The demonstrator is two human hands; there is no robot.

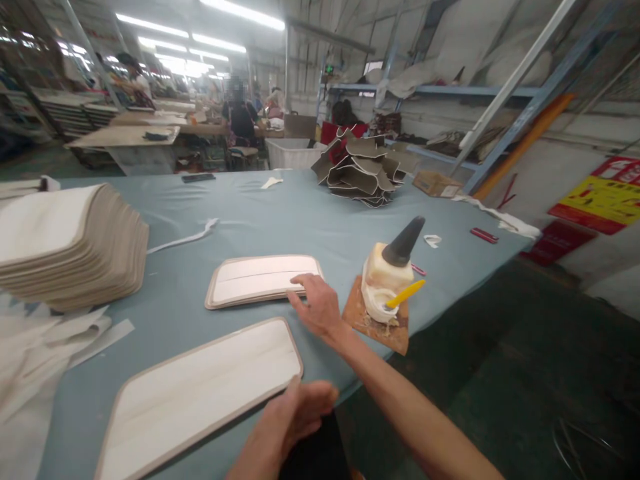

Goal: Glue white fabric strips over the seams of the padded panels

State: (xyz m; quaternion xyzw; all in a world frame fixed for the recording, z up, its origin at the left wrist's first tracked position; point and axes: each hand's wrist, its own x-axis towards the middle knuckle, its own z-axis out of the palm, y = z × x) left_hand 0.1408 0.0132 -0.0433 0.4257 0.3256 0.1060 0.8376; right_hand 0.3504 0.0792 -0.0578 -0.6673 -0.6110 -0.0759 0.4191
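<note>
My right hand (319, 303) reaches over the right end of a small stack of white panels with beige edges (265, 275). Its thumb and fingers are apart, and the fingertips appear to touch the top panel, which has a dark line along it. Nearer to me, my left hand (300, 408) is beside the right end of a larger white panel with a beige rim (205, 393). Its fingers are stretched out and the thumb is close to the rim; whether it touches cannot be made out. Part of the left palm is hidden.
A tall stack of similar panels (113, 247) stands left, above loose white cloth (30, 373). Right of my hand, a brown board (353, 303) bears a pale container with a black cone (406, 241) and a yellow-handled tool (407, 293). Dark folded pieces (363, 167) lie at the back.
</note>
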